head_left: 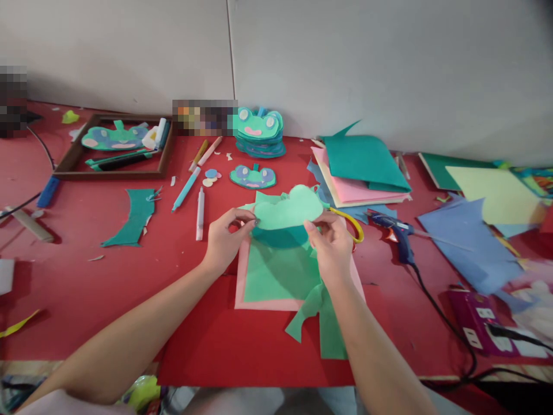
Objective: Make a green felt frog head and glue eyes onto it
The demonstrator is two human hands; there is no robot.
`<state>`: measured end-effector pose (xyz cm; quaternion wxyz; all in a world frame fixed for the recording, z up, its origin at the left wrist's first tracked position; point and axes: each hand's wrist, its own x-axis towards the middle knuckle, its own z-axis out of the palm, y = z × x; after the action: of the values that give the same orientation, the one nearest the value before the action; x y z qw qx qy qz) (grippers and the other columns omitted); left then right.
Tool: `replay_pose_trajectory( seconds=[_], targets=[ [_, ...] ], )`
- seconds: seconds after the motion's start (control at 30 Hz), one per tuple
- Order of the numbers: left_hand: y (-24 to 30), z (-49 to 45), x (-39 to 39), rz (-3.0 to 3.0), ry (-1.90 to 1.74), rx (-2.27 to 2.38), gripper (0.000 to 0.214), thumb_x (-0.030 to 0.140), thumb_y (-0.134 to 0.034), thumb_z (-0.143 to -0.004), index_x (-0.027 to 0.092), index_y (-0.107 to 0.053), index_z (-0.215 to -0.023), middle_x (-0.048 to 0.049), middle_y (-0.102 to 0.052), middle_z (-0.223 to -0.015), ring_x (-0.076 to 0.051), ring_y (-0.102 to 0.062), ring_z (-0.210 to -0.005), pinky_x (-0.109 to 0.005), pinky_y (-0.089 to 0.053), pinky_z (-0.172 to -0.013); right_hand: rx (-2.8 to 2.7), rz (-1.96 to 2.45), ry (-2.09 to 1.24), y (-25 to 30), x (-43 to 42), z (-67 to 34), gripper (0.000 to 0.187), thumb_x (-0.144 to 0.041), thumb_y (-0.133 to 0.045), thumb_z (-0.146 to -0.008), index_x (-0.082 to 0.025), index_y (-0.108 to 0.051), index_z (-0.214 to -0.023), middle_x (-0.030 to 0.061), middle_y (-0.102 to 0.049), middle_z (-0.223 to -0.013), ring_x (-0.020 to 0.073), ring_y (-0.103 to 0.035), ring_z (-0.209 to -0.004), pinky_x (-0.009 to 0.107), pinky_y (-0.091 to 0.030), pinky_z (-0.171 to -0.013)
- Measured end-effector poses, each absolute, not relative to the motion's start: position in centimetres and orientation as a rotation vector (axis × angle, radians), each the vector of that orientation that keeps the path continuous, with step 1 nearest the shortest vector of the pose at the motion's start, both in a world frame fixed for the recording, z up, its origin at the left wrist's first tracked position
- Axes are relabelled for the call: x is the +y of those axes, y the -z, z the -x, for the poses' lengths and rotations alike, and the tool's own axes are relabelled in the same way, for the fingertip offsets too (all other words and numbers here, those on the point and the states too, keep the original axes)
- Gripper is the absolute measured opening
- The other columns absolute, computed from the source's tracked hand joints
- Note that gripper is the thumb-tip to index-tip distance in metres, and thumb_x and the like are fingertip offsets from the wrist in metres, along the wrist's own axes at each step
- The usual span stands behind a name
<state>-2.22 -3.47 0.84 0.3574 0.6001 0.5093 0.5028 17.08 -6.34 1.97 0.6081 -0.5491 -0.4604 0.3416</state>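
Left hand [227, 235], right hand [335, 245]: fingers pinched together on either end of light-green felt cutout [290, 208]. Best keep pinch light, outline unstretched, cutout level.

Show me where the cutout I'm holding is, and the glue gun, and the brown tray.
Cutout [289, 211]: head view, middle of its pale green face.
Glue gun [399, 226]: head view, on its blue body.
Brown tray [108, 174]: head view, on its near rim.

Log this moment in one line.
left hand: pinching light-green lobed felt cutout; right hand: pinching same cutout; beneath: green felt sheet on pink felt sheet
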Motion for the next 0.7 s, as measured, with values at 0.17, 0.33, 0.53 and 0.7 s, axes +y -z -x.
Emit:
replay_pose_trajectory(
  seconds=[0.17,0.33,0.53,0.7],
  targets=[
    [-0.7,2.2,-3.5,-1.600,-1.311,1.287,0.003,0.023,-0.062,-0.075,0.020,-0.063,-0.074,0.0002,-0.063,-0.073,-0.011,-0.056,-0.066,-0.024,-0.047,-0.062,-1.013,1.294,-0.791,-1.7,-6.0,-17.6,0.031,-0.035,-0.071,-0.066,-0.021,-0.054,-0.088,-0.0009,-0.053,-0.078,0.0093,-0.049,-0.062,0.021,-0.037,-0.046],
    [-0.7,2.1,-3.5,-1.638,-1.293,1.249,0.003,0.022,-0.062,-0.074,0.019,-0.062,-0.073,-0.0002,-0.064,-0.072,-0.011,-0.056,-0.065,-0.024,-0.047,-0.061,-1.013,1.360,-0.691,-1.8,-5.8,-18.2,0.030,-0.037,-0.070,-0.067,-0.020,-0.057,-0.088,-0.0011,-0.054,-0.075,0.0088,-0.048,-0.060,0.021,-0.039,-0.049],
    [-0.8,2.1,-3.5,-1.642,-1.262,1.224,0.002,0.021,-0.063,-0.073,0.019,-0.062,-0.073,0.0000,-0.064,-0.072,-0.011,-0.057,-0.065,-0.024,-0.046,-0.061,-1.004,1.418,-0.620,-2.1,-6.0,-18.7,0.027,-0.039,-0.070,-0.067,-0.020,-0.059,-0.082,-0.0017,-0.052,-0.071,0.0077,-0.046,-0.057,0.021,-0.038,-0.050],
    [-0.6,2.1,-3.4,-1.618,-1.229,1.237,0.003,0.022,-0.062,-0.074,0.019,-0.063,-0.074,-0.0007,-0.065,-0.074,-0.012,-0.058,-0.067,-0.025,-0.047,-0.062,-1.014,1.479,-0.587,-2.1,-6.0,-18.8,0.027,-0.042,-0.068,-0.068,-0.019,-0.059,-0.079,-0.0009,-0.053,-0.070,0.0087,-0.047,-0.057,0.021,-0.038,-0.048]
  ],
)
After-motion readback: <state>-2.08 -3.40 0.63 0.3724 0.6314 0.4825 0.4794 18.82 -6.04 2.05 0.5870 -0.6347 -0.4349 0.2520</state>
